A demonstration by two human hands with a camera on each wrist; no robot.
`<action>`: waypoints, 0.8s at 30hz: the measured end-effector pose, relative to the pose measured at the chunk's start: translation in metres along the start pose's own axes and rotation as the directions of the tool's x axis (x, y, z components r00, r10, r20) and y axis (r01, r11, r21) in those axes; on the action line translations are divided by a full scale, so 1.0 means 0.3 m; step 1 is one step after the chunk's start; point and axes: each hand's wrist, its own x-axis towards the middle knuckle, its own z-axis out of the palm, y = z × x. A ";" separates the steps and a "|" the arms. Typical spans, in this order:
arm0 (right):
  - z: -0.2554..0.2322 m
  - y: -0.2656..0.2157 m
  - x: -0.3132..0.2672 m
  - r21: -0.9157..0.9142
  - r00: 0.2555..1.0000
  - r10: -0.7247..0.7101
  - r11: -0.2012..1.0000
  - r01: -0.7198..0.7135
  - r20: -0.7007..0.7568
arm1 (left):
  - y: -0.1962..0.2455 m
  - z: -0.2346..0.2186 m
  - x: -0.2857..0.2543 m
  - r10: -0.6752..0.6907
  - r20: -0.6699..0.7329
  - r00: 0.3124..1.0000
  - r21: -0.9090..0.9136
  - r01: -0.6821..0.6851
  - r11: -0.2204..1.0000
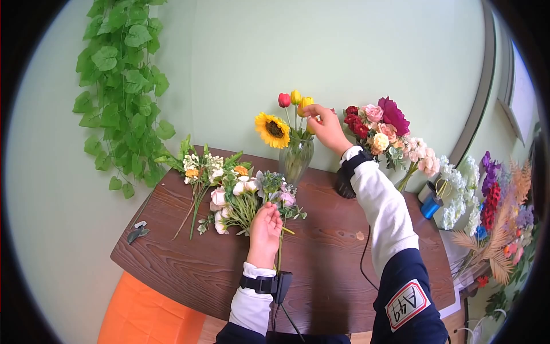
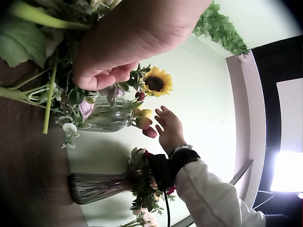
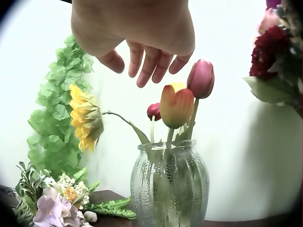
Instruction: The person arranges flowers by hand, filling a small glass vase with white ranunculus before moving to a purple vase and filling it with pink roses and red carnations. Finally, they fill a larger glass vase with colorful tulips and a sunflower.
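Note:
A clear glass vase (image 1: pixel 296 159) holds a sunflower (image 1: pixel 271 130) leaning left and several red and yellow tulips (image 3: pixel 177 106). My right hand (image 1: pixel 327 127) is raised beside the tulips in the head view; in the right wrist view its relaxed fingers (image 3: pixel 149 62) hang above the blooms, holding nothing. My left hand (image 1: pixel 265 235) is at the bunch of pale roses and lilac flowers (image 1: pixel 286 198) lying on the table, fingers loosely bent. A green stem (image 1: pixel 280 252) runs beside that palm; whether the fingers grip it is hidden.
White and orange flowers (image 1: pixel 197 170) lie at the table's (image 1: pixel 321 275) back left. A second vase (image 2: pixel 97 187) with red and pink flowers (image 1: pixel 381 123) stands right of the glass one. Farther right are a blue spool (image 1: pixel 431 207) and more flowers (image 1: pixel 458 189). An orange seat (image 1: pixel 143 312) is below left.

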 end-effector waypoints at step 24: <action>0.109 -0.034 0.061 -0.388 0.998 0.056 0.921 -0.037 0.038 | -0.005 -0.005 0.002 0.007 0.009 1.000 0.008 -0.007 1.000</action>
